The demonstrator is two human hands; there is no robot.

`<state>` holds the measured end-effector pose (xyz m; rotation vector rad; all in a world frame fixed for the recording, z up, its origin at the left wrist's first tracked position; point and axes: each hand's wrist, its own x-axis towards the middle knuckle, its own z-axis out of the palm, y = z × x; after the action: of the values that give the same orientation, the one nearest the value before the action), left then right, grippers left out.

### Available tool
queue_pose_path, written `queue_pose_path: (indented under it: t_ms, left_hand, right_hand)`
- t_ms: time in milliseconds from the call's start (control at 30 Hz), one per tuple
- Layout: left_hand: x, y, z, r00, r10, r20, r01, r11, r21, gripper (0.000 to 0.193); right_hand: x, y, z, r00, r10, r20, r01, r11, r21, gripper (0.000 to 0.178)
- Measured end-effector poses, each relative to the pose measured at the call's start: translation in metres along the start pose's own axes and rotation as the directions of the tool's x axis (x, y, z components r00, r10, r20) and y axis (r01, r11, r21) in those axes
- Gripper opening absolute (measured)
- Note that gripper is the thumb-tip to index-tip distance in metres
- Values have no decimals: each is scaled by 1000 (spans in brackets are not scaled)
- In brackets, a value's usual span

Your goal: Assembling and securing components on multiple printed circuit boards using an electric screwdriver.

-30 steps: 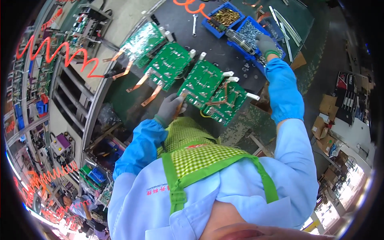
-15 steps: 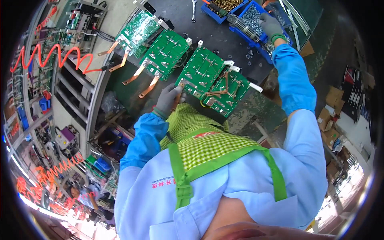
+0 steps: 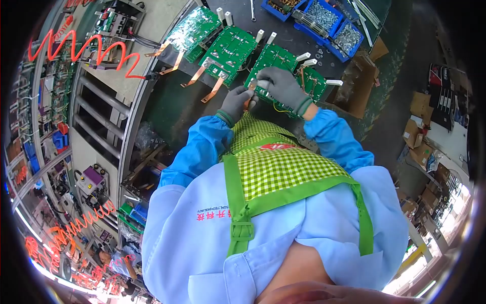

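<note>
In front of me a green circuit board (image 3: pixel 272 54) lies on the dark bench, partly under my hands. At its near left corner my left hand (image 3: pixel 236 105), in a grey glove, is closed on a copper strip (image 3: pixel 247 104) that sticks out from the board. My right hand (image 3: pixel 284 87), gloved too, reaches over the board with its fingertips bent down by the strip's end. Whatever those fingers pinch is too small to make out. To the left lies another green board (image 3: pixel 232 50) with two copper strips (image 3: pixel 214 90) attached. A further board (image 3: pixel 315 83) is partly behind my right hand.
Blue bins (image 3: pixel 324 17) of metal fasteners stand at the back right, near scattered washers (image 3: pixel 320 53). A wrench (image 3: pixel 253 10) lies at the far edge. Another board (image 3: pixel 195 31) is at far left, beside a metal rail (image 3: pixel 132 109) and coiled red hose (image 3: pixel 119 55). A cardboard box (image 3: pixel 360 83) stands right.
My right hand has left the fastener bin and come back to the board beside my left hand. My left hand still holds the copper strip. The whole view has shifted slightly.
</note>
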<state>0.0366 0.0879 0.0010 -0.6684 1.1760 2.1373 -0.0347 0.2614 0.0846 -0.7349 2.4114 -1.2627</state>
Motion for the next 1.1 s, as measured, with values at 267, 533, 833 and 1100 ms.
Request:
queue_pose_path:
  t_ms: [267,533,833,1100]
  left_hand:
    - [6,-5,-8,996,11,93,-7,999,-41,23]
    - [2,-1,-6,996,36,81,-35,999,-19,21]
    - [3,-1,-7,997,13,80,-7,997,-73,19]
    - [7,-3,-7,999,14,50,-10,997,-77,18]
  right_hand:
    - [6,23,42,992,123,28,-119,985,-124,16]
    - [9,14,49,996,86,-29,-91,961,-260,15]
    - [6,15,30,985,106,137,-99,994,-55,16]
    - [2,16,47,998,60,-15,-62,968,-242,17]
